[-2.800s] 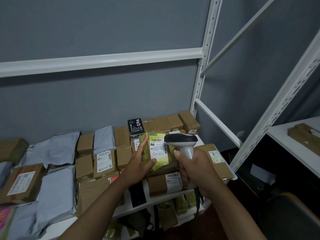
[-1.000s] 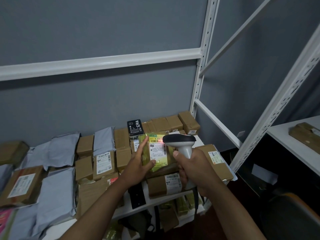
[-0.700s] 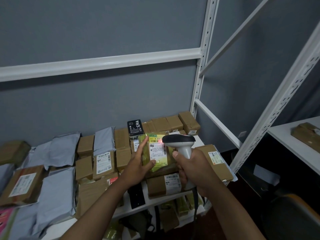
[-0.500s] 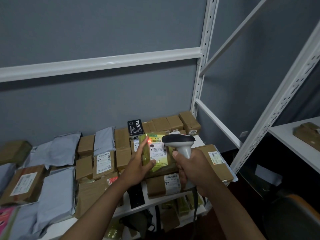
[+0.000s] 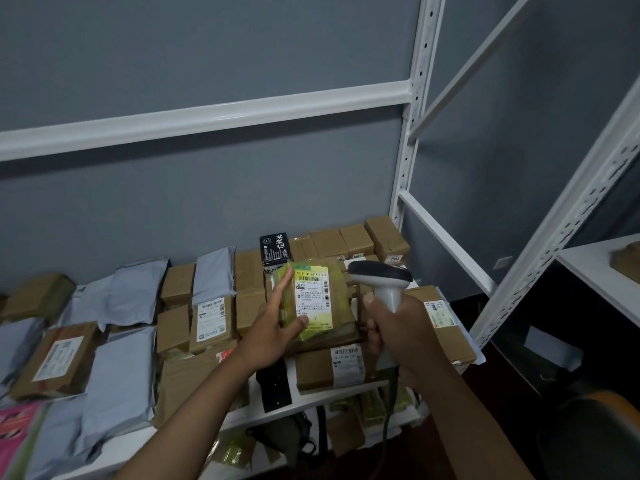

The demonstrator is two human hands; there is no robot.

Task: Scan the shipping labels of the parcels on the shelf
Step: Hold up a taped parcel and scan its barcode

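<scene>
On top of the brown cartons at the shelf's right end, a yellow-green parcel [image 5: 313,301] sat tilted up toward the camera, its white shipping label [image 5: 312,295] facing out and unobstructed. Left hand [image 5: 273,329] steadied it: index finger straight up along the left edge, thumb pressed on the lower front, so a loose propping grip, not a closed one. Right hand [image 5: 394,327] had a full wrap grip on the handle of a grey barcode scanner [image 5: 381,282], head pointing left at the label, just beside the parcel's right edge. No red scan line visible on the label in this frame, so can't tell if the read had gone through.

Step in hand, as a judgement: scanning this one parcel, mid-task. Plenty left, judging by the labelled cartons nearby: brown box with label [image 5: 346,363] directly below, another [image 5: 440,315] under the right wrist, a labelled carton [image 5: 211,318] to the left, a bigger labelled box [image 5: 57,358] far left. Grey poly mailers [image 5: 117,372] lay with no labels showing. Black box with white characters [image 5: 275,247] stood behind the parcel. All on the white shelf [image 5: 304,398], against the grey wall.

Next move likely calls for setting the parcel down and re-aiming the scanner at a neighbouring label; mailers would probably need flipping first.
</scene>
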